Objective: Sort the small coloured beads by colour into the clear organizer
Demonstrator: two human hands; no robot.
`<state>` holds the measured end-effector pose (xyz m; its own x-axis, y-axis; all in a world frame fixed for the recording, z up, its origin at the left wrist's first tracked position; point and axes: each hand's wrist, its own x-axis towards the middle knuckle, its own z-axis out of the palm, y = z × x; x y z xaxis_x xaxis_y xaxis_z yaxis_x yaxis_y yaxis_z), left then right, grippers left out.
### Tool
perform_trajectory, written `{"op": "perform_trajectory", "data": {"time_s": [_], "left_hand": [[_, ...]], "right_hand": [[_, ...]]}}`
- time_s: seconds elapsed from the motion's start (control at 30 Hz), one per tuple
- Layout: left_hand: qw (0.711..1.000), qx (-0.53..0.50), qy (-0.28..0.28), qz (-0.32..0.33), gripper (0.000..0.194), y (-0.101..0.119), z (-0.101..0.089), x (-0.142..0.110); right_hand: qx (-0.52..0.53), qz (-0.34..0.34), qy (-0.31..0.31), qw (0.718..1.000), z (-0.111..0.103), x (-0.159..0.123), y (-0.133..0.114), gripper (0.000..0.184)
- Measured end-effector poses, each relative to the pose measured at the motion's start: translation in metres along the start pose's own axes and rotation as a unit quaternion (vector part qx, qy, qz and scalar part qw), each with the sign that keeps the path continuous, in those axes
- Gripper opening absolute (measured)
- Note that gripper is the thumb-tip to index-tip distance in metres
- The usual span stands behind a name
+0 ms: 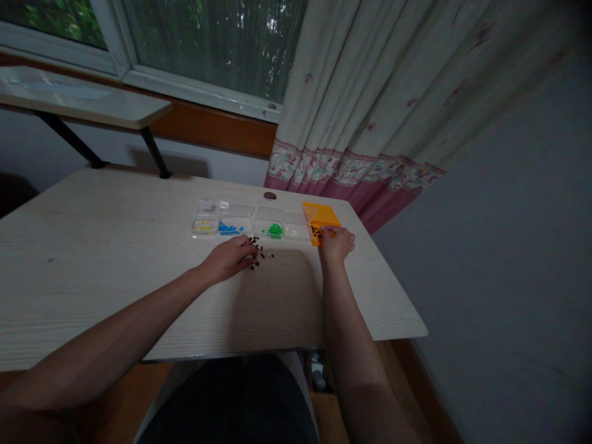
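My left hand (231,256) rests at a loose scatter of small dark pieces (262,251) on the table, a few pale ones among them. Its fingers are curled together at the pieces, and what they pinch is too small to make out. Over at the right, my right hand (338,244) is at an orange open-lidded box (322,214), fingertips closed together over its front compartment. Dark pieces (316,231) lie in that compartment, partly covered by the fingers. Clear lidded boxes stand in a row to its left, holding yellow bits (202,227), blue pieces (230,228) and green pieces (275,230).
The pale wooden table (115,271) ends at the right before a grey wall. A brown oval object (270,195) lies behind the boxes. At the back left, a raised shelf (87,98) stands on black legs. A curtain (351,123) hangs behind the table.
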<state>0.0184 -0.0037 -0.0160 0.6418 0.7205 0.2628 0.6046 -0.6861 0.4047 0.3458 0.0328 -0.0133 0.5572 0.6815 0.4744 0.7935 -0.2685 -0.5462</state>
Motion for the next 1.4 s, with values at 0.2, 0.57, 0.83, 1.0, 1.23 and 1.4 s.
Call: {"op": "perform_trajectory", "data": {"time_s": [0.2, 0.57, 0.83, 1.0, 1.23, 1.4], "left_hand": [[1.0, 0.001, 0.003, 0.002, 0.01, 0.002, 0.002, 0.001], [0.999, -0.028, 0.028, -0.033, 0.015, 0.0, 0.005, 0.003], [0.972, -0.164, 0.152, -0.074, 0.028, -0.012, 0.001, 0.007], [0.963, -0.185, 0.173, -0.095, 0.032, -0.013, 0.001, 0.009], [0.96, -0.211, 0.161, -0.094, 0.035, -0.01, 0.0, 0.01], [0.958, -0.215, 0.162, -0.098, 0.035, -0.009, 0.0, 0.01]], "right_hand": [[-0.025, -0.003, -0.019, 0.999, 0.001, -0.002, 0.0, 0.033], [0.032, -0.06, 0.036, 0.997, -0.006, -0.005, -0.014, 0.04], [0.089, -0.298, -0.03, 0.95, -0.003, -0.045, -0.064, 0.026], [0.113, -0.413, -0.122, 0.895, -0.003, -0.071, -0.085, 0.023], [0.086, -0.468, -0.202, 0.856, -0.002, -0.086, -0.1, 0.031], [0.095, -0.466, -0.211, 0.854, -0.002, -0.09, -0.102, 0.03]]}}
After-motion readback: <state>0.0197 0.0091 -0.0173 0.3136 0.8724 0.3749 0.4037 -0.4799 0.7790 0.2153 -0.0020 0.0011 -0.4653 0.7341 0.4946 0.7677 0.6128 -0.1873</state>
